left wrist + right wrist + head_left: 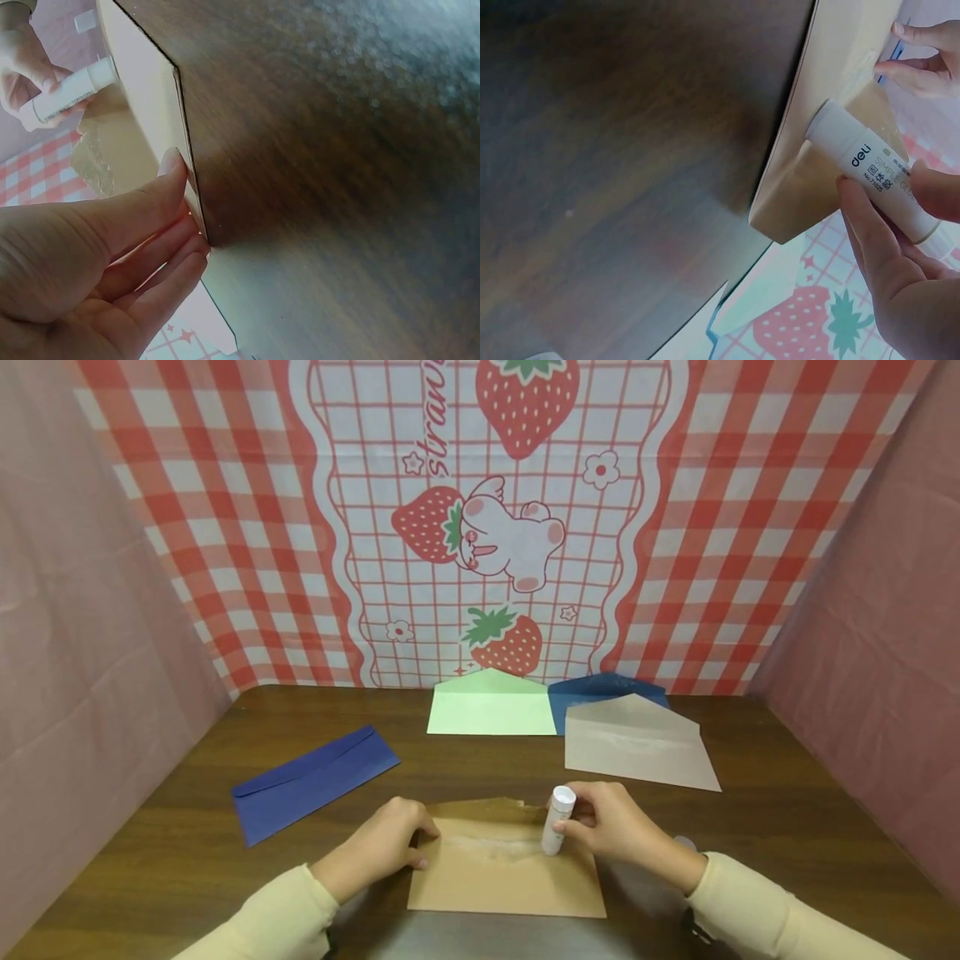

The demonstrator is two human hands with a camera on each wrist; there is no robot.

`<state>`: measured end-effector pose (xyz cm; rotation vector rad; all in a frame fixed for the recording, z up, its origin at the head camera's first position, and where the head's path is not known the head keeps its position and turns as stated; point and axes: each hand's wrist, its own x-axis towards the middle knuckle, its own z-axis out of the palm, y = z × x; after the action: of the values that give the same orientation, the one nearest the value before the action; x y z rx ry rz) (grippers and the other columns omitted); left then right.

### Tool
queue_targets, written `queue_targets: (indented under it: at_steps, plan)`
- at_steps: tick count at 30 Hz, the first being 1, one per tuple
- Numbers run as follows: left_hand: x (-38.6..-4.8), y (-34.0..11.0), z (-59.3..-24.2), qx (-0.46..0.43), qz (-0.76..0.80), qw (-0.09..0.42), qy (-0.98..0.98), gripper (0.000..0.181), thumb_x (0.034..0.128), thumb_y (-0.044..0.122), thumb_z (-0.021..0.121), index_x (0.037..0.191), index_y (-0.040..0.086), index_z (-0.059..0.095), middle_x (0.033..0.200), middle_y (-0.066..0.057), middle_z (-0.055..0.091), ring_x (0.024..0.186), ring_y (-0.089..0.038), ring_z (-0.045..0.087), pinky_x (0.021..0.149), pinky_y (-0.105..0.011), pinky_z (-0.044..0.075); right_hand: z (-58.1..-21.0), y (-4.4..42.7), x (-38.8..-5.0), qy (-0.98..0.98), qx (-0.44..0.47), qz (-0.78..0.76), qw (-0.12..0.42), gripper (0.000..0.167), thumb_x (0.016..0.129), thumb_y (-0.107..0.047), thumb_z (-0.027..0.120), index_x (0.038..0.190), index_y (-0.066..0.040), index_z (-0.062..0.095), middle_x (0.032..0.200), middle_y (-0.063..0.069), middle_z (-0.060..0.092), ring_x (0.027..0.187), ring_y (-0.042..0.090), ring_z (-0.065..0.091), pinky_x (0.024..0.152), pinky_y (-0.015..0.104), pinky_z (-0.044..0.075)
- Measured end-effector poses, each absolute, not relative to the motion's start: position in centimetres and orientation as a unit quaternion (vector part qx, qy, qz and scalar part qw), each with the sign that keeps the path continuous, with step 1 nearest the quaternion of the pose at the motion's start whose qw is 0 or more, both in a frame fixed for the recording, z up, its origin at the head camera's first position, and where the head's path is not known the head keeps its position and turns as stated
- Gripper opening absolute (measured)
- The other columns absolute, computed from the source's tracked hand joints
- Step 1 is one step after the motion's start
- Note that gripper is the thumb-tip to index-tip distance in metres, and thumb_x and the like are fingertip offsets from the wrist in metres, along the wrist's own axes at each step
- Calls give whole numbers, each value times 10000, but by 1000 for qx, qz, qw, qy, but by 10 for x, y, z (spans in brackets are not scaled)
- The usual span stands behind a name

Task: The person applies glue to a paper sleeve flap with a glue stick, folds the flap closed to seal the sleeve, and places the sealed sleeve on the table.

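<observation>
A tan envelope point(502, 885) lies on the table with its flap open toward the back, and a whitish streak runs across it below the fold. The left hand point(390, 842) holds its left edge, thumb on top, as the left wrist view also shows at the envelope's edge point(154, 97). Between thumb and fingers, the right hand point(618, 827) pinches a white glue stick point(557, 827), its lower end against the envelope's right part. In the right wrist view the glue stick point(877, 169) shows printed lettering, its end touching the paper.
A dark blue envelope point(311, 785) lies at the left. Along the back are a light green envelope point(491, 714), a blue one point(600, 687) and a greyish-beige one point(637, 747) overlapping it. A small round cap point(685, 842) is beside the right forearm.
</observation>
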<state>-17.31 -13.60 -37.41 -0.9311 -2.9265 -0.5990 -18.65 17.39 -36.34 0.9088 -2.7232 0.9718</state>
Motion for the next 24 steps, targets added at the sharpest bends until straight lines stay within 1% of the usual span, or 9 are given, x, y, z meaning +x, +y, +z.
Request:
queue_targets:
  at_steps: [8,10,13,16,21,24]
  plan:
    - [-173,-136,-375,-299,-188,13,-935,324,628,81,856,924,14,743,929,-110,743,899,-253,695,821,-345,568,-354,178,-189,-907,306,286,45,144,787,-104,766,882,-61,665,817,10,714,726,-18,609,610,162,518]
    - [-173,-135,-375,-301,-186,14,-935,326,624,84,858,921,13,743,928,-111,744,896,-250,696,817,-340,568,-350,178,-190,-909,309,277,41,144,786,-100,764,878,-59,661,795,-5,696,704,-24,583,601,161,504]
    - [-173,-136,-375,-301,-184,14,-936,327,623,89,860,919,12,744,929,-113,745,896,-248,697,815,-334,569,-343,175,-191,-910,312,271,33,139,793,-111,759,864,-59,652,745,-28,651,653,-26,502,573,164,457]
    - [-172,-135,-374,-298,-185,12,-936,326,623,89,860,918,11,744,932,-116,745,898,-250,697,817,-336,569,-336,169,-194,-908,314,275,28,138,803,-127,754,867,-60,651,737,-29,638,640,-21,477,572,163,442]
    - [-173,-134,-373,-290,-189,7,-938,326,620,84,861,915,12,744,937,-119,744,903,-257,696,819,-347,569,-328,153,-198,-898,336,283,26,157,817,-127,746,905,-34,656,800,27,695,692,-20,555,597,157,481]
    - [-173,-133,-373,-291,-189,6,-938,325,620,82,860,915,10,743,937,-121,744,902,-259,697,817,-347,570,-328,142,-200,-893,344,291,17,157,820,-121,743,915,-26,661,810,42,707,697,-18,569,598,151,486]
